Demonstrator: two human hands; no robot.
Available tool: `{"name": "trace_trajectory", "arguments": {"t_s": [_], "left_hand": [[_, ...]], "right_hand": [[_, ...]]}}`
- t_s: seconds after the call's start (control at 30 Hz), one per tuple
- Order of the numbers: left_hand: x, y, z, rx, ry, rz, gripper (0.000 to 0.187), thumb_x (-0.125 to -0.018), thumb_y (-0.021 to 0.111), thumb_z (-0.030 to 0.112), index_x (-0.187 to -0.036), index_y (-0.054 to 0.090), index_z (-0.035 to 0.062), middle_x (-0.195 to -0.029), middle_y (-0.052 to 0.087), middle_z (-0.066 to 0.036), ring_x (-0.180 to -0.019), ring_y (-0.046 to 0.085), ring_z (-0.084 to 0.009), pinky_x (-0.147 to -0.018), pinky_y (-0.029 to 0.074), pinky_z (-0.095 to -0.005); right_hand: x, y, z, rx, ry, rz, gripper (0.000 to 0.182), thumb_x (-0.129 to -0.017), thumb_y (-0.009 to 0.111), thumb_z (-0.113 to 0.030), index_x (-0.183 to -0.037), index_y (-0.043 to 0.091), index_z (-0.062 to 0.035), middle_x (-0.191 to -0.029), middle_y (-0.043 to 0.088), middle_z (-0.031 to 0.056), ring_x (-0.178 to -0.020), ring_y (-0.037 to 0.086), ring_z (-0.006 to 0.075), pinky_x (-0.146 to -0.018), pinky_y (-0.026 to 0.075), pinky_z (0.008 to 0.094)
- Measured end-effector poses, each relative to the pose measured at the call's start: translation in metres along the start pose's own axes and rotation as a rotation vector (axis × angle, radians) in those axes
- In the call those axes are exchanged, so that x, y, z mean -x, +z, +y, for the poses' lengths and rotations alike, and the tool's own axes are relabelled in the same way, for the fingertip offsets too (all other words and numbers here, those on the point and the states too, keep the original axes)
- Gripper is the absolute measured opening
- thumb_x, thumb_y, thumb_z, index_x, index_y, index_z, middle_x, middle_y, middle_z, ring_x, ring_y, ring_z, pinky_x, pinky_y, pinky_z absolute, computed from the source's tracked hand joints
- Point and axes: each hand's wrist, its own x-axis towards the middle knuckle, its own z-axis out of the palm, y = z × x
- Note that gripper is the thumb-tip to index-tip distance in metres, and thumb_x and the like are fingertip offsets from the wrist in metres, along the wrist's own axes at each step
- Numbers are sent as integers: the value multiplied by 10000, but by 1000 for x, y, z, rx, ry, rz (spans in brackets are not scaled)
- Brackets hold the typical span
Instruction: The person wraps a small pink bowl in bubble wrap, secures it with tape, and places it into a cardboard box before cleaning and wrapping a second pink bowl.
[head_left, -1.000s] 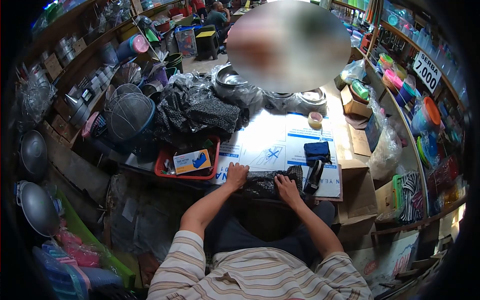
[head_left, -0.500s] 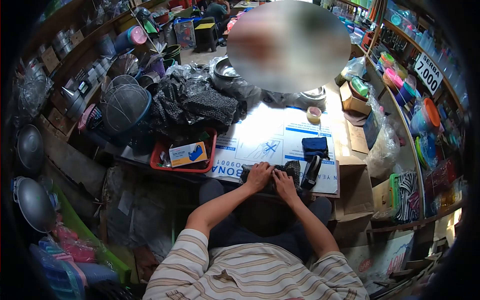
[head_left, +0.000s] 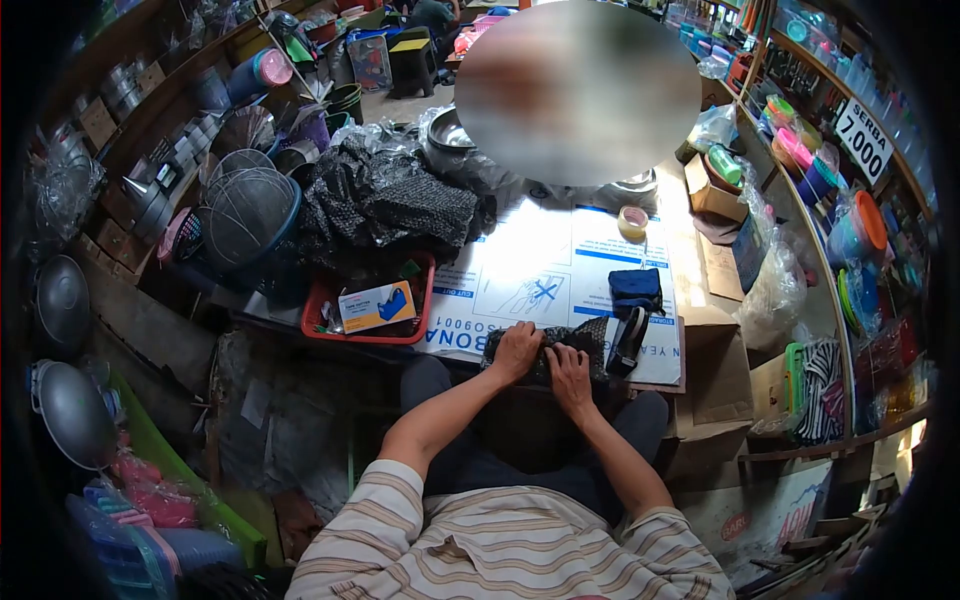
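Left hand (head_left: 520,348) was brought inward, beside right hand (head_left: 570,375); both are pressed on the black wrap bundle (head_left: 592,336) at six o'clock on the printed board (head_left: 500,258), apparently to steady it. Whether it is clamped underneath cannot be told.

Beyond the tape roll (head_left: 632,222), a blurred oval (head_left: 578,95) obscures the background; nearer than it, left hand (head_left: 518,350) and right hand (head_left: 569,376) partly conceal black wrap (head_left: 596,341).

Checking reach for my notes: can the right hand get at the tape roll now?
Likely yes, perhaps leaning forward: the right hand rests on black bubble wrap, and open board leads to the tape roll.
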Motion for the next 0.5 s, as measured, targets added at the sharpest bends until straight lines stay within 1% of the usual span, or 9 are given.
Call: {"name": "trace_trajectory", "arguments": {"t_s": [0.07,0.1,0.17,0.23,0.27,0.33,0.47,0.5], "left_hand": [[-1,-2,2,95,-63,42,132,-969,695,123,-1066,752,54,-987,704,-157,-985,698,-363,-853,586,-475],[-3,-2,2,97,-58,42,132,-969,695,123,-1066,752,54,-987,704,-157,-985,698,-363,-853,586,-475],[-2,0,4,209,-58,98,137,-994,696,149,-1081,754,60,-1015,724,-160,-1007,697,-381,-853,581,-487],[3,8,1,212,-50,78,136,-1001,679,155,-1071,747,60,-1009,721,-157,-1004,699,-374,-863,581,-487],[4,11,-3,211,-41,60,138,-1008,662,160,-1061,741,60,-1003,717,-154,-1001,700,-367,-873,581,-487],[3,8,-3,224,-51,65,143,-1004,669,159,-1075,751,67,-1001,718,-153,-1001,701,-367,-874,580,-488],[2,5,2,249,-68,57,168,-986,691,156,-1106,777,76,-989,717,-144,-987,700,-363,-869,578,-488],[4,5,2,248,-69,59,168,-986,691,156,-1106,777,76,-989,717,-144,-987,700,-363,-869,578,-488]], "right_hand": [[2,3,0,-23,20,-2,435,-982,597,-142,-1406,657,-67,-1423,612,102,-1331,559,271,-1130,415,532],[0,3,-1,-6,25,8,433,-981,597,-141,-1404,657,-68,-1417,612,103,-1326,560,272,-1125,417,533],[1,2,-3,12,32,13,432,-980,598,-140,-1402,656,-69,-1411,612,103,-1321,561,273,-1121,420,534],[0,-1,-4,-16,51,19,445,-964,602,-103,-1407,635,-69,-1392,610,113,-1317,562,286,-1119,420,504],[-2,-2,-5,-16,45,19,445,-964,602,-103,-1407,635,-69,-1392,610,113,-1317,562,286,-1119,420,504],[-5,-2,-6,-39,70,14,423,-964,602,-102,-1385,631,-67,-1395,607,114,-1311,562,292,-1109,422,506],[-7,4,-2,-22,64,12,428,-972,596,-126,-1395,632,-74,-1398,610,105,-1295,562,286,-1091,432,523],[-7,4,-2,-20,75,-10,441,-962,616,-139,-1399,627,-75,-1403,607,102,-1295,561,289,-1088,433,517]]}}
